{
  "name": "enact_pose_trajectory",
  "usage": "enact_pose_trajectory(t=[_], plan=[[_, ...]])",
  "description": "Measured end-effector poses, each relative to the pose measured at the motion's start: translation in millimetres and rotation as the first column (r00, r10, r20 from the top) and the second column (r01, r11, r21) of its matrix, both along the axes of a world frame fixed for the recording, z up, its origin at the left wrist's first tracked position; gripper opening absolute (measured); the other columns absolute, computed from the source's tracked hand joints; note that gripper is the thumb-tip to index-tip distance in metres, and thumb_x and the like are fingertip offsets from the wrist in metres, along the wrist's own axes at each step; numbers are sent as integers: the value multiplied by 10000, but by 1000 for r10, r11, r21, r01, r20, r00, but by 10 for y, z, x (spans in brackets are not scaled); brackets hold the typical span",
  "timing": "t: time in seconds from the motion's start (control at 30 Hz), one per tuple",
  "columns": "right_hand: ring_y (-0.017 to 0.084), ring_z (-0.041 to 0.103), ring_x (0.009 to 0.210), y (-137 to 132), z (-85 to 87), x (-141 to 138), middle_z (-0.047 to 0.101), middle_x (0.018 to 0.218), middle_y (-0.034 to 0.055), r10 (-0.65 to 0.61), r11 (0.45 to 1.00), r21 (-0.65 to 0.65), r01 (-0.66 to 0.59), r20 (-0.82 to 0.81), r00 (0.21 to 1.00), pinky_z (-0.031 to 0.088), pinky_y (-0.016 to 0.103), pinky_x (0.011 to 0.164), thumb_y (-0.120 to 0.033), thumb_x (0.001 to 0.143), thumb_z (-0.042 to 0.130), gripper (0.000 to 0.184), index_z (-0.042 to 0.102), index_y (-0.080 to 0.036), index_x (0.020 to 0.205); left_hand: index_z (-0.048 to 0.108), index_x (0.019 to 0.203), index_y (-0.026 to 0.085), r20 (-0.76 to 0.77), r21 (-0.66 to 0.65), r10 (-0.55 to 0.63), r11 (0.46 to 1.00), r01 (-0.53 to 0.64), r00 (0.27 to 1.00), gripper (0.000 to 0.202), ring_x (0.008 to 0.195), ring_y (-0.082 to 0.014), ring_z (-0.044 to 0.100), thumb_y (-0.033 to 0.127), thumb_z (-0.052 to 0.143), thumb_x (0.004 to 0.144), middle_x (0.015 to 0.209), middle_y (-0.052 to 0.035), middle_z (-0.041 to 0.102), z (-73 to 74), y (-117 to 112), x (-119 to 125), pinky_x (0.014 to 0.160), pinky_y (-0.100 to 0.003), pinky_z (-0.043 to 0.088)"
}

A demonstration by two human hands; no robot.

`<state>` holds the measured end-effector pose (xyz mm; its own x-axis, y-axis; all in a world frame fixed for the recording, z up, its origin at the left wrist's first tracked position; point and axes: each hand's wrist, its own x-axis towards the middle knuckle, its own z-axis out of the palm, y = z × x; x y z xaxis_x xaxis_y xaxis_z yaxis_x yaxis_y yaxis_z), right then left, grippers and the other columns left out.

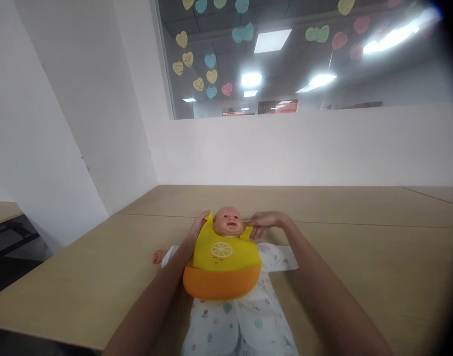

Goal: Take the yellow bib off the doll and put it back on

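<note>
A baby doll [229,218] lies on its back on the table, dressed in a white patterned outfit [249,316]. Over its chest lies a yellow bib [234,253] with a printed citrus slice and an orange pocket [222,283] along the bottom. At the left side of the doll's neck, my left hand [200,225] is closed on one neck strap of the bib. My right hand [264,222] pinches the other strap beside the doll's head on the right. The strap ends behind the neck are hidden.
The wooden table [360,262] reaches back to a white wall [304,148]. Above it is a window [286,64] with heart-shaped paper notes [188,59]. A white pillar [63,109] stands at left, and the table's front edge shows at lower left.
</note>
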<state>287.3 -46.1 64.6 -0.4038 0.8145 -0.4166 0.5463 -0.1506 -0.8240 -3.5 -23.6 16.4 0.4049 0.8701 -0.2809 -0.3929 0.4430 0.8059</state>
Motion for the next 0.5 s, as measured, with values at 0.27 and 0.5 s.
enact_pose_trajectory(t=[0.27, 0.5], plan=[[257, 728, 859, -87, 157, -33, 717, 1055, 230, 155, 988, -35, -153, 89, 984, 585, 260, 654, -689, 541, 911, 817, 705, -79, 1043, 730, 800, 177, 98, -29, -139, 989, 142, 985, 379, 726, -313, 718, 545, 731, 709, 731, -100, 749, 100, -103, 74, 779, -415, 560], [195, 695, 956, 20, 29, 67, 675, 1218, 132, 361, 933, -29, -360, 97, 928, 571, 214, 753, -700, 551, 899, 949, 631, -147, 1275, 660, 685, 175, 138, 130, 81, 987, -99, 987, 234, 616, -219, 680, 388, 743, 731, 647, -47, 705, 107, -90, 38, 726, -334, 550]])
